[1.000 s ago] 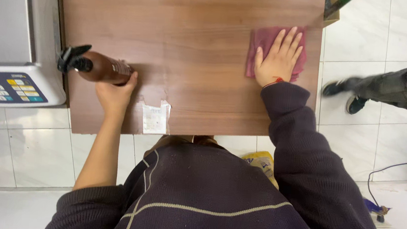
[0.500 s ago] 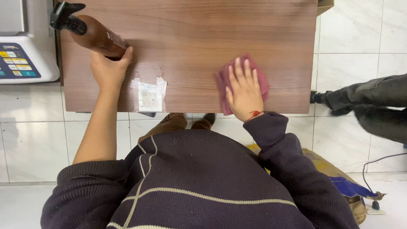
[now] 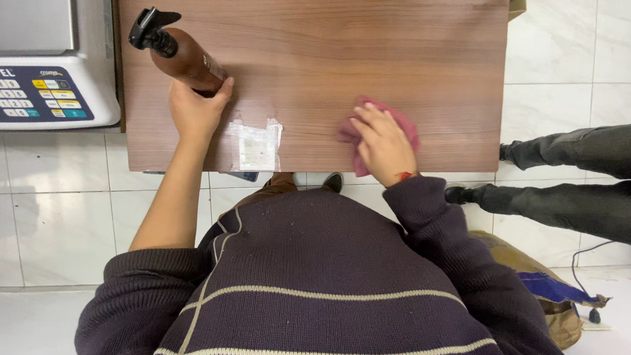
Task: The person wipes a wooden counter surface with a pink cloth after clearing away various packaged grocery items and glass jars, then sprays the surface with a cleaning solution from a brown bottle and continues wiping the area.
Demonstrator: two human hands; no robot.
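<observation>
A wooden table (image 3: 327, 41) is seen above white floor tiles (image 3: 46, 207). A brown spray bottle (image 3: 185, 56) is gripped by the left hand (image 3: 198, 110). A pink cloth (image 3: 404, 124) is pressed flat under the right hand (image 3: 383, 144).

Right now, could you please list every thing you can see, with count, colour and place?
spray bottle: one, brown with black nozzle, left part of table, lying tilted in left hand's grip
cloth: one, dark pink, near table's front edge, under right hand
table: one, brown wood, centre
taped patch: one, whitish, table's front edge
weighing scale: one, grey with keypad, left of table
bag: one, tan and blue, on floor at right
another person's legs: dark trousers, right
floor: white tiles
left hand: holds bottle
right hand: presses cloth
</observation>
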